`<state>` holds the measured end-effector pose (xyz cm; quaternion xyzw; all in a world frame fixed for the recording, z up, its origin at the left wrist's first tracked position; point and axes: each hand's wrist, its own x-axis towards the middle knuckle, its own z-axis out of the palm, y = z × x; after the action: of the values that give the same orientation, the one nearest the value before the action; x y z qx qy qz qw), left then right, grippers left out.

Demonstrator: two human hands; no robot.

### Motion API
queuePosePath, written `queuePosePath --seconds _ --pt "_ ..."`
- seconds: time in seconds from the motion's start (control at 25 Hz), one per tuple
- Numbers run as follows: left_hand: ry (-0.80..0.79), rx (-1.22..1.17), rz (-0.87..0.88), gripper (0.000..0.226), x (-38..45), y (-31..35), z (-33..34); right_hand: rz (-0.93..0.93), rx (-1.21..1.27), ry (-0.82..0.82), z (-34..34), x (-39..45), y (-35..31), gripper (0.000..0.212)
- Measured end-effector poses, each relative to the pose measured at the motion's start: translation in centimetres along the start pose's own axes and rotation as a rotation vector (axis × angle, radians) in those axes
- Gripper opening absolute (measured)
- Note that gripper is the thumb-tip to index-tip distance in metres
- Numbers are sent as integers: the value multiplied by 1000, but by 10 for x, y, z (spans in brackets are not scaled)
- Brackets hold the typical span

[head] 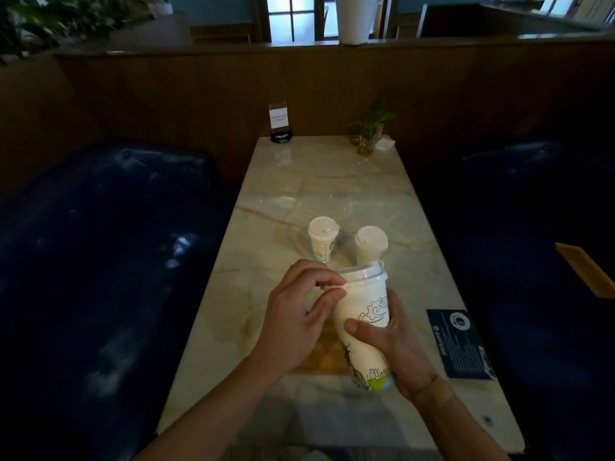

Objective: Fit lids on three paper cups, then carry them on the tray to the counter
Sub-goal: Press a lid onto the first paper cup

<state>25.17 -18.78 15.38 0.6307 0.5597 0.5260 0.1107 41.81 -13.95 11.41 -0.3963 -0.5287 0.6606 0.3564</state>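
A tall white paper cup (361, 314) with line drawings is held tilted above the table. My right hand (391, 347) grips its lower body. Its white lid (362, 272) sits on the rim, and my left hand (299, 314) pinches the lid's near-left edge with thumb and fingers. Two more lidded paper cups stand upright behind it: one on the left (322, 239), one on the right (370, 244). They appear to stand on a clear tray (303, 242) that is hard to make out. An orange-brown mat (324, 357) lies under my hands.
The marble table (266, 321) runs away from me between two dark blue sofas (100, 261). A dark card (461, 342) lies at the right edge. At the far end stand a sign holder (279, 123), a small plant in a glass (367, 134) and a napkin (384, 144).
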Motion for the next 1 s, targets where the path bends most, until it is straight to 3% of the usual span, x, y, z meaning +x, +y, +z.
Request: queuePosePath --seconds 0.08,0.24,0.56,0.76,1.0 --pt "-13 44 -33 9 3 -4 0 4 -61 3 0 8 0 91" --pt "-40 132 -27 11 15 -5 2 -40 -198 56 2 26 -1 76" --pt "-38 183 33 12 32 6 6 -164 -328 264 13 28 -11 82" --pt "14 120 102 11 23 10 4 -138 -168 182 7 13 -17 73" --pt "15 20 76 10 13 11 -2 7 159 -54 -3 4 -18 74"
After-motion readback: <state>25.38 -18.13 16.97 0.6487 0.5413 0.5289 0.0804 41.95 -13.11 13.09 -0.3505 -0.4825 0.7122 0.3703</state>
